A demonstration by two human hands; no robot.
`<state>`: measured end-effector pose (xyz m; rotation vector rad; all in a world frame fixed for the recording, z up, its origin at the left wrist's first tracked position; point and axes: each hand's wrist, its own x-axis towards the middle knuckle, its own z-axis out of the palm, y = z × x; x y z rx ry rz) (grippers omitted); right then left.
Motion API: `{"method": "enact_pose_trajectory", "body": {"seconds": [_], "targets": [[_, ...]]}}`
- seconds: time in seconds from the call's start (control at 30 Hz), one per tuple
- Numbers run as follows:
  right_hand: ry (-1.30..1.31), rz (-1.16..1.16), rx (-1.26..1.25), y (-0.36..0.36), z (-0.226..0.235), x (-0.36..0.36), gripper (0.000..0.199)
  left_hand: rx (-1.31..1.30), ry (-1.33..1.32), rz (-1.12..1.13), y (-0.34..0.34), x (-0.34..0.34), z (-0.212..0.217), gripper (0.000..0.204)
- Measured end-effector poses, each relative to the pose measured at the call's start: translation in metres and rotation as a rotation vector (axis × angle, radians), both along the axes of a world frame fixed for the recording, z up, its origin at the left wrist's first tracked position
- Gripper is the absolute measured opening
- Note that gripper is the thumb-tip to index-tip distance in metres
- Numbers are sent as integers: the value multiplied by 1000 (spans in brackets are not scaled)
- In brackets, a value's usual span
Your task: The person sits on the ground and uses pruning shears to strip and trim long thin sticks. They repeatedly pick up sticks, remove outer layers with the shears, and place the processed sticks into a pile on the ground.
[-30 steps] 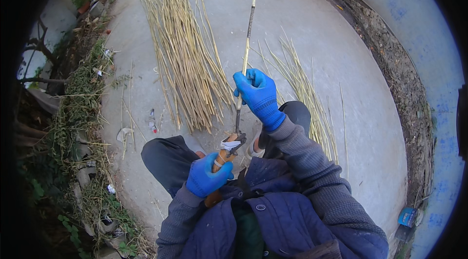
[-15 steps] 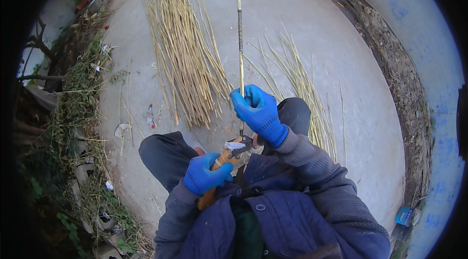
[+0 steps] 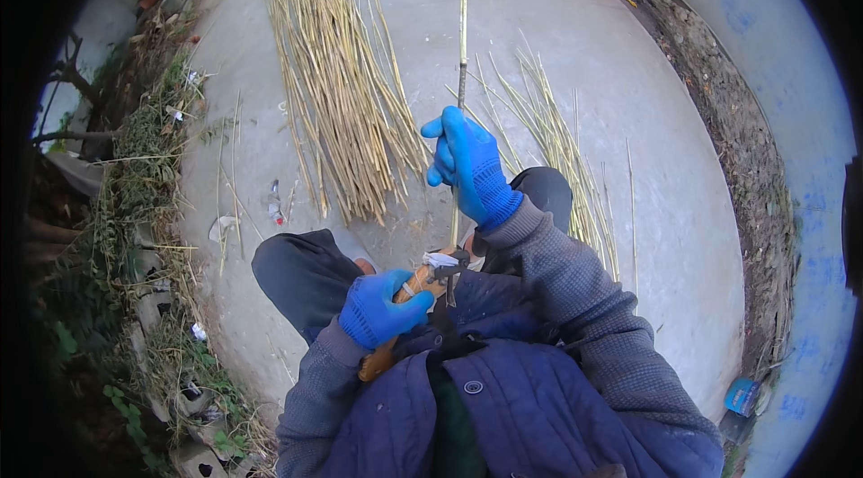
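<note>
Both my hands wear blue gloves. My left hand (image 3: 382,307) is closed round the brown wooden handle (image 3: 419,283) of a tool, bound with pale ties. White material (image 3: 440,259) is wrapped near its dark metal head (image 3: 458,264). A long, thin stalk (image 3: 464,15) stands nearly upright in front of me and runs down to this head, with a short end showing just below it. Higher up, my right hand (image 3: 472,163) is curled round the stalk. Its forefinger points up, and the palm side is partly hidden.
A large bundle of yellowish stalks (image 3: 346,109) lies ahead on the left of the concrete floor (image 3: 647,181). A smaller, greener pile (image 3: 562,141) lies at the right. Weeds (image 3: 148,199) line the left edge; a wall (image 3: 818,235) bounds the right. A blue container (image 3: 742,396) stands near it.
My right hand has moved up and slightly right relative to the tool. The stalk's dark band is lower, and a short end now shows below the metal head. My left hand keeps its grip.
</note>
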<state>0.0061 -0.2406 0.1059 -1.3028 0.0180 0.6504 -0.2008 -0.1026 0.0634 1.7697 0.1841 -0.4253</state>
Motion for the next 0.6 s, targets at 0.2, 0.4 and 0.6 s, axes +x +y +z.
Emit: {"method": "enact_pose_trajectory", "body": {"seconds": [0.2,0.4,0.6], "targets": [[-227,81,303,-25,8,14,52,98,-64,-77,-1,19,12,36],[-343,48,326,-21,25,28,59,-99,109,-103,-8,16,9,33],[-300,-116,160,-8,24,26,58,-50,181,-105,-17,-1,-4,33]]}}
